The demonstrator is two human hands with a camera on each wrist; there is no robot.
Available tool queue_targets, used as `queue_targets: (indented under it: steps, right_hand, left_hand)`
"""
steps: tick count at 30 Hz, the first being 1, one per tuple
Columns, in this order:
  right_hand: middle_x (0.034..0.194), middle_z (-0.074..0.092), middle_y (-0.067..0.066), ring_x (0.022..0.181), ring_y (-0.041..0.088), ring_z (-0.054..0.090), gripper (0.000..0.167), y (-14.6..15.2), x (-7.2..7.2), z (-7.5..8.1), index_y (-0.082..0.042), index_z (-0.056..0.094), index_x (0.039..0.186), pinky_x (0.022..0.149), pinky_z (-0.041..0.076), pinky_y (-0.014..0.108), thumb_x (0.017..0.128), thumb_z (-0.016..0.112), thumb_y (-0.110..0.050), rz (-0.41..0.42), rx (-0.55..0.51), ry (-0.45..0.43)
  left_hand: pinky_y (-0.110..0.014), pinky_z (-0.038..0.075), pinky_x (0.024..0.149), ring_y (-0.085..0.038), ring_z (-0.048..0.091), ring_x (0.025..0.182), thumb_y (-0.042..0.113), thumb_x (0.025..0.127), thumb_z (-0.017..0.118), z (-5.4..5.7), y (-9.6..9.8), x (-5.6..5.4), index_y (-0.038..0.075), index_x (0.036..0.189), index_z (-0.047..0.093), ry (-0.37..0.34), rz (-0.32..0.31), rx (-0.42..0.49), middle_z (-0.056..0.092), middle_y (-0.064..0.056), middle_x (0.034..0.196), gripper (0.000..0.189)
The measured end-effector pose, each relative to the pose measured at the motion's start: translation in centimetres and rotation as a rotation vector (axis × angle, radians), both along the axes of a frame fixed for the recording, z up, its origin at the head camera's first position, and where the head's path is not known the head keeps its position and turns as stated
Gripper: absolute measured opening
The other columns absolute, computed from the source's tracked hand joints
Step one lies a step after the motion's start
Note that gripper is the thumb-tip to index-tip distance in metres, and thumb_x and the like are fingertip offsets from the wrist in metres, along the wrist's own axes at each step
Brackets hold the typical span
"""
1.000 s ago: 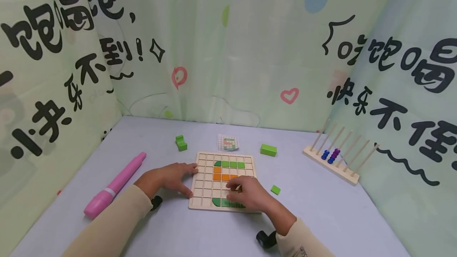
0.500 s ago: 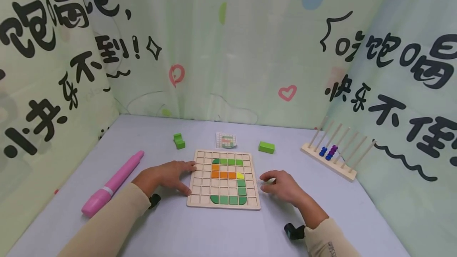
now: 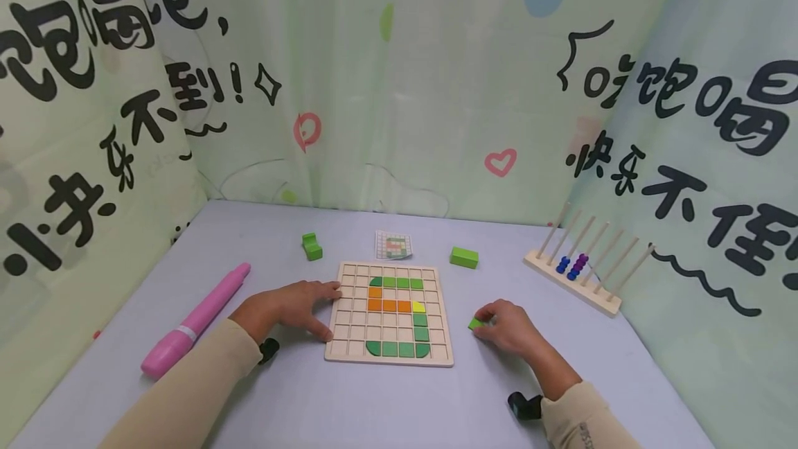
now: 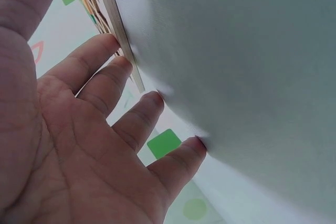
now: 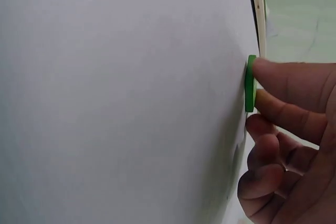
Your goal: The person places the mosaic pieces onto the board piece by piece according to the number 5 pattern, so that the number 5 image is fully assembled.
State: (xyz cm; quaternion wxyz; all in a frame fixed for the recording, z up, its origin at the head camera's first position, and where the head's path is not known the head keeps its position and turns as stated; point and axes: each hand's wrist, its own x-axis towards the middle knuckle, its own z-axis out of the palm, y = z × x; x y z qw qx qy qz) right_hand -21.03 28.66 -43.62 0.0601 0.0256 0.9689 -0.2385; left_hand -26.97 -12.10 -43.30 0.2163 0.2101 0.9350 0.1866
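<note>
A wooden grid board (image 3: 389, 331) lies on the table, with green, orange and one yellow tile forming a bent line on it. My left hand (image 3: 289, 307) rests at the board's left edge, thumb and fingers spread; in the left wrist view its fairly straight fingers (image 4: 147, 103) reach the wooden edge (image 4: 118, 17). Right of the board, my right hand (image 3: 511, 330) has its thumb and index finger on a small green tile (image 3: 476, 323). The right wrist view shows the tile (image 5: 250, 85) edge-on at those fingertips, the other fingers curled.
Behind the board lie a printed pattern card (image 3: 393, 245), a green block stack (image 3: 464, 257) and a green stepped piece (image 3: 312, 247). A pink pen-shaped object (image 3: 196, 321) lies left. A pegged bead rack (image 3: 573, 283) stands right. Printed curtains (image 3: 399, 89) surround the table.
My right hand has moved off the board to the right and now grips the green tile that lay there. The left hand stays at the board's edge.
</note>
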Motion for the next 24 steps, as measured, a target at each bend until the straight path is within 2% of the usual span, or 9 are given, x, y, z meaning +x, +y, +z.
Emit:
queue_targets:
  steps: [4, 8, 10, 16, 20, 24]
  right_hand:
    - [0.097, 0.066, 0.006, 0.090, 0.023, 0.057, 0.018, -0.4, -0.1, -0.1, -0.006, 0.070, 0.101, 0.081, 0.053, 0.040, 0.088, 0.081, -0.011, -0.011, -0.003, -0.005]
    - [0.087, 0.060, 0.005, 0.082, 0.021, 0.054, 0.019, -0.6, 0.0, 0.4, -0.009, 0.064, 0.098, 0.067, 0.046, 0.033, 0.088, 0.081, -0.008, -0.005, -0.048, -0.029]
    - [0.085, 0.058, 0.005, 0.081, 0.021, 0.053, 0.019, -0.7, 0.0, 0.7, -0.009, 0.064, 0.098, 0.066, 0.043, 0.032, 0.088, 0.080, -0.008, 0.009, -0.076, -0.024]
    - [0.091, 0.062, 0.005, 0.084, 0.019, 0.055, 0.020, -2.5, 0.0, 1.3, -0.005, 0.067, 0.106, 0.070, 0.047, 0.030, 0.089, 0.078, -0.006, 0.043, -0.194, 0.001]
    - [0.089, 0.062, 0.004, 0.085, 0.018, 0.055, 0.013, -4.7, 0.1, 1.4, -0.007, 0.068, 0.100, 0.071, 0.046, 0.030, 0.091, 0.076, -0.005, 0.075, -0.257, -0.012]
    - [0.086, 0.061, 0.003, 0.083, 0.017, 0.054, 0.008, -7.0, 0.2, 1.2, -0.009, 0.068, 0.096, 0.070, 0.046, 0.029, 0.092, 0.075, -0.006, 0.145, -0.301, -0.030]
  left_hand:
    - [-0.055, 0.032, 0.124, -0.033, 0.031, 0.155, 0.044, 0.077, 0.091, -0.1, 0.0, 0.0, 0.021, 0.157, 0.048, -0.003, 0.000, 0.006, 0.036, -0.003, 0.168, 0.093]
    - [-0.055, 0.032, 0.124, -0.033, 0.032, 0.155, 0.043, 0.078, 0.091, -0.1, 0.0, 0.0, 0.021, 0.157, 0.048, -0.001, -0.002, 0.004, 0.037, -0.003, 0.168, 0.093]
    - [-0.055, 0.032, 0.124, -0.032, 0.032, 0.155, 0.044, 0.078, 0.091, 0.0, 0.0, 0.0, 0.022, 0.157, 0.047, 0.000, -0.001, 0.000, 0.037, -0.003, 0.168, 0.093]
    - [-0.055, 0.032, 0.124, -0.032, 0.032, 0.155, 0.044, 0.078, 0.091, 0.2, 0.0, 0.0, 0.022, 0.157, 0.047, -0.001, 0.003, -0.002, 0.037, -0.004, 0.168, 0.094]
    - [-0.055, 0.032, 0.124, -0.033, 0.032, 0.155, 0.045, 0.077, 0.091, 0.1, 0.0, 0.0, 0.022, 0.158, 0.046, -0.005, 0.004, -0.001, 0.037, -0.004, 0.168, 0.095]
    - [-0.055, 0.032, 0.124, -0.033, 0.032, 0.155, 0.045, 0.077, 0.091, 0.0, -0.1, 0.1, 0.022, 0.157, 0.047, -0.008, 0.005, 0.006, 0.036, -0.004, 0.168, 0.094]
